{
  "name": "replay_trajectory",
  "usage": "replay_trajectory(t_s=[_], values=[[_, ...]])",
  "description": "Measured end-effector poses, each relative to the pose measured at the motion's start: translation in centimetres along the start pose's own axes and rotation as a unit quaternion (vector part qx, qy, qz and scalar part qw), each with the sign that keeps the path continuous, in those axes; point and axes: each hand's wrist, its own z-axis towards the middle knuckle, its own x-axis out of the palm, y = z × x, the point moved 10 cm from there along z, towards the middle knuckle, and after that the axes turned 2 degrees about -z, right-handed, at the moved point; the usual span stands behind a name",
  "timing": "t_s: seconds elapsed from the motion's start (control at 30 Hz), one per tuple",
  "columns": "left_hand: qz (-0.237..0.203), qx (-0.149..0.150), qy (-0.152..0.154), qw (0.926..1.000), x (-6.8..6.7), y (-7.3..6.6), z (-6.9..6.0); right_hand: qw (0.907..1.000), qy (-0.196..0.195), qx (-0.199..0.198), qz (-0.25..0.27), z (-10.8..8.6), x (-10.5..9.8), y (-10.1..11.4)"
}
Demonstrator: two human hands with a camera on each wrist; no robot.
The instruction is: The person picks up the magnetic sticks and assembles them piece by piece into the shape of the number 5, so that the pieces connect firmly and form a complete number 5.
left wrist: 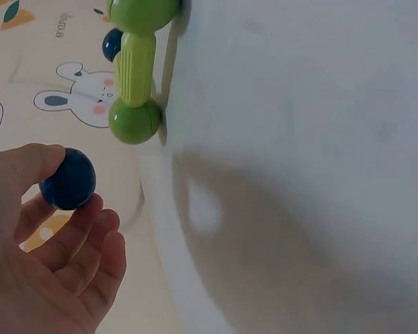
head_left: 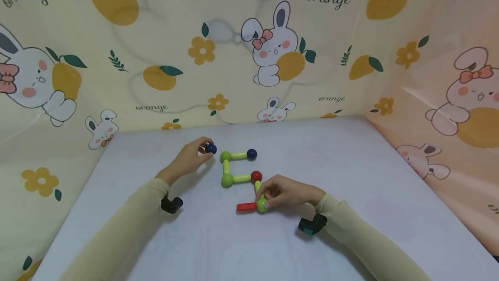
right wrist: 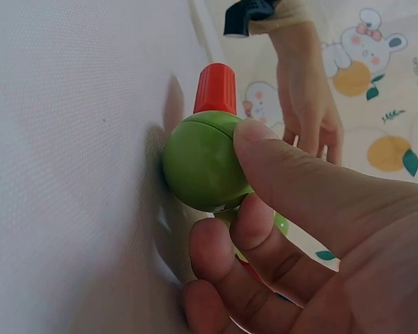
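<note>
My left hand [head_left: 189, 156] pinches a dark blue ball [left wrist: 70, 179] between thumb and fingers, raised off the table, left of a chain of balls and rods. The chain runs from another dark blue ball [head_left: 251, 154] to an upper green ball [head_left: 225, 156], down to a second green ball [head_left: 227, 180], then across to a red ball [head_left: 256, 176]. A yellow-green rod leads from there to the nearest green ball [right wrist: 202, 163], which my right hand [head_left: 286, 191] pinches by thumb and fingers. A red rod [head_left: 246, 207] sticks out leftward from that ball.
The pieces lie on a white-covered table [head_left: 218, 246]. Behind and at the sides hangs a cloth [head_left: 234, 90] printed with rabbits and oranges. Each wrist carries a black camera mount [head_left: 172, 205].
</note>
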Motion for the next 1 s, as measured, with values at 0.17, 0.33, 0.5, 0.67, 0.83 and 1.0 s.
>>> replay_trajectory(t_s=[0.17, 0.33, 0.5, 0.67, 0.83, 1.0], values=[[-0.006, 0.011, -0.003, 0.9999, 0.4, -0.2, -1.0, 1.0000, 0.000, 0.008, -0.001, -0.1, 0.1, -0.1], [-0.025, 0.025, -0.001, 0.9994, 0.8, -0.6, -2.3, 0.9999, -0.001, 0.015, -0.006, -0.1, 0.1, 0.0], [-0.046, 0.025, 0.011, 0.9985, 1.1, -1.1, -3.8, 0.9999, -0.001, 0.012, -0.004, -0.1, 0.0, 0.0], [-0.052, 0.033, 0.049, 0.9969, 1.7, -1.8, -5.1, 0.9999, -0.002, 0.009, -0.006, -0.1, -0.1, 0.4], [-0.048, 0.060, 0.097, 0.9923, 2.7, -2.8, -6.5, 0.9999, -0.001, 0.013, -0.006, 0.0, -0.2, 0.2], [-0.038, 0.076, 0.154, 0.9844, 4.1, -3.9, -7.7, 0.9999, -0.001, 0.016, -0.005, 0.1, 0.0, -0.2]])
